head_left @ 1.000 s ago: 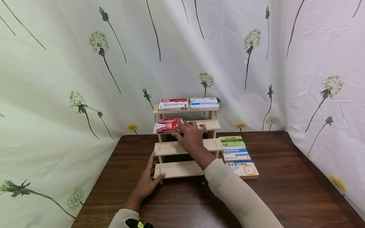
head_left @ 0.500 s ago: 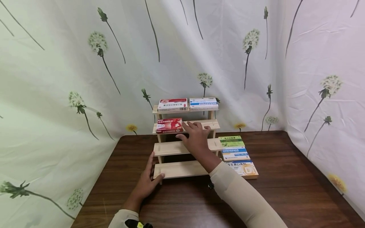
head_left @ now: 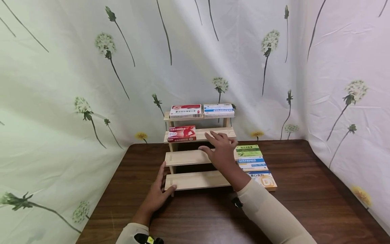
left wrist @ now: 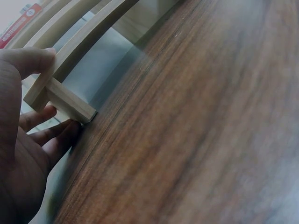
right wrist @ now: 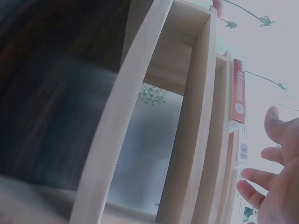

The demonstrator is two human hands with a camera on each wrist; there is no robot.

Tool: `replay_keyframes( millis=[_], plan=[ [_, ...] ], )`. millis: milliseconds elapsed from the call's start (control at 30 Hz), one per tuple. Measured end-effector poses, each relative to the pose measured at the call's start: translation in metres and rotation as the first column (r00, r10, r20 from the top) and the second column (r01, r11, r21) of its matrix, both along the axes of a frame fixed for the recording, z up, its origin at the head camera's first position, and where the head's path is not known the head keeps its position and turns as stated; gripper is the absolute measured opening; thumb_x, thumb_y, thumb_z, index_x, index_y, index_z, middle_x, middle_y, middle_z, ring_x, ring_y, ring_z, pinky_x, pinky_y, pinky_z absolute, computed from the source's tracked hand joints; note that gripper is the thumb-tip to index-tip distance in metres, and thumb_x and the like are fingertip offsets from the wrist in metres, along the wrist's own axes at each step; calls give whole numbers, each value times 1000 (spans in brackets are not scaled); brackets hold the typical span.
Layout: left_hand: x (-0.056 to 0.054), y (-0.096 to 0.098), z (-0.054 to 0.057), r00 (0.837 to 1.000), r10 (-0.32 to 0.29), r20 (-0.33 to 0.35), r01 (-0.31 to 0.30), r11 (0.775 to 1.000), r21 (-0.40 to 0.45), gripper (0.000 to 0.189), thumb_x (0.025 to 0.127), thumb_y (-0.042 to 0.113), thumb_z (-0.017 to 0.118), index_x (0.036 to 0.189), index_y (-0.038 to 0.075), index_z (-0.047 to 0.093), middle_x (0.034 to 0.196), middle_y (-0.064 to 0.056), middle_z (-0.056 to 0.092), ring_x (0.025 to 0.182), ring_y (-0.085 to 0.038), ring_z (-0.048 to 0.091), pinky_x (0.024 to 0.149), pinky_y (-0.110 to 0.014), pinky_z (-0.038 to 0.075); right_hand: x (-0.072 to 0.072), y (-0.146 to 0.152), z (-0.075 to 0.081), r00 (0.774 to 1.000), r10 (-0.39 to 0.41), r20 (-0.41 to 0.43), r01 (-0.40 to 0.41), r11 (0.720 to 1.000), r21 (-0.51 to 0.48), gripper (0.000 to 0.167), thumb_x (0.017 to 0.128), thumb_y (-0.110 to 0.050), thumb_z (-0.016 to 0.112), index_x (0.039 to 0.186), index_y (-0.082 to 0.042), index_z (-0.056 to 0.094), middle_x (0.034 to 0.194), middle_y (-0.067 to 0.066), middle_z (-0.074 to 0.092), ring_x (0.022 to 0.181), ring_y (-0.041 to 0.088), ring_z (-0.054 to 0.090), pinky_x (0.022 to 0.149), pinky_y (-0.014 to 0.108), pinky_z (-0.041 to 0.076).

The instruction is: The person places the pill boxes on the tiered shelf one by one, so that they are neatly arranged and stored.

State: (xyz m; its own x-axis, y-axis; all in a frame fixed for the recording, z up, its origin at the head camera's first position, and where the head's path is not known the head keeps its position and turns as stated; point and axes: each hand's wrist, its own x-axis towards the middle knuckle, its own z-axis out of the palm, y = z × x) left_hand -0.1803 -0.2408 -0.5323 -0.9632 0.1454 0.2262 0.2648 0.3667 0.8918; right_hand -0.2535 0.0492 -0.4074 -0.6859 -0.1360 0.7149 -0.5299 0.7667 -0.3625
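Note:
A stepped wooden rack (head_left: 190, 157) stands on the table. My left hand (head_left: 156, 195) holds its lower left end; in the left wrist view, the thumb lies against the lowest board (left wrist: 70, 56) and the fingers are around the leg (left wrist: 70, 100). My right hand (head_left: 223, 152) hovers over the right part of the middle steps, fingers spread, holding nothing. To its left, a red medicine box (head_left: 181, 133) lies on the second step from the top. A red-and-white box (head_left: 185, 111) and a blue-and-white box (head_left: 218, 110) sit side by side on the top step.
Right of the rack, a green box (head_left: 249, 150), a blue-and-white box (head_left: 253, 164) and a vitamin D box (head_left: 265, 181) lie in a column on the dark wooden table (head_left: 304, 189). A flower-print curtain (head_left: 189, 51) hangs behind and at both sides.
My right hand has left the red medicine box and moved right and slightly toward me. The red box stays on its step. My left hand has kept its place.

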Motion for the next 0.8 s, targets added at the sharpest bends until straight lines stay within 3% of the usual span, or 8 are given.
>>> replay_keyframes(
  millis=[333,567,800],
  plan=[
    [-1,1,0,1000,-13,-17,13,1000,0,105,104,13,76,178,28,4,167,-34,41,138,-50,61,93,-37,62,16,34,-5,999,12,33,-10,999,-40,62,88,-40,91,142,-15,75,147,14,72,130,38,65,101,78,29],
    [0,1,-1,1000,-1,-2,1,1000,-11,105,104,14,76,178,30,3,167,-33,42,138,-45,62,93,-33,61,24,54,-10,999,26,31,-25,999,-33,64,86,-38,91,142,-12,75,148,15,71,133,40,62,100,79,28],
    [-1,1,0,1000,1,8,-1,1000,-13,105,104,16,76,178,32,2,170,-33,39,140,-46,60,95,-33,61,32,79,-12,996,35,83,-28,996,-80,67,85,-32,92,145,-9,72,155,21,64,135,50,57,102,84,25]
  ],
)
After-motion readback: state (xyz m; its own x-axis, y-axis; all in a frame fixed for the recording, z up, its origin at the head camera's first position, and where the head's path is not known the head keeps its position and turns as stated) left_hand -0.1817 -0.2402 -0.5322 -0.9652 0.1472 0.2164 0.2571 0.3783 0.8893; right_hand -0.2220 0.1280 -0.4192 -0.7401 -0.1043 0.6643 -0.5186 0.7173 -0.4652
